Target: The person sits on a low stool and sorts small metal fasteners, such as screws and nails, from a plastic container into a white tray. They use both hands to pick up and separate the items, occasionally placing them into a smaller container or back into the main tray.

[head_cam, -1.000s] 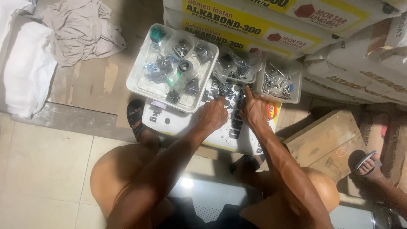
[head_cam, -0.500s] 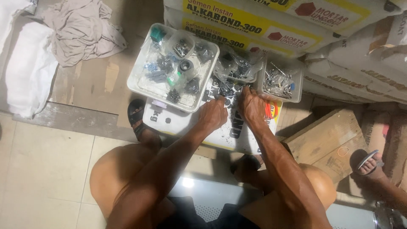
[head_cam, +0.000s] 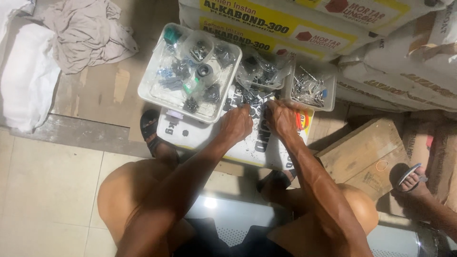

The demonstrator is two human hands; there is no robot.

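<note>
I take the flat white sack lying on the floor as my reference. A scatter of small dark metal parts lies on its upper portion, and both of my hands work in that scatter. My left hand rests knuckles-up on the sack with fingers curled in among the parts; I cannot tell whether it pinches one. My right hand sits just beside it, to the right, fingers likewise bent down onto the parts; its grip is hidden from me too.

Above and left of the sack, overlapping its top edge, stands a large white tray filled with small bagged fittings. Directly above the sack's upper edge sits a clear bag of parts, and to its right a small clear box of screws. Behind these, stacked cement bags form the back wall. A wooden crate lies right of the sack. Another person's sandalled foot shows beyond the crate. Crumpled cloth lies well left of the tray.
</note>
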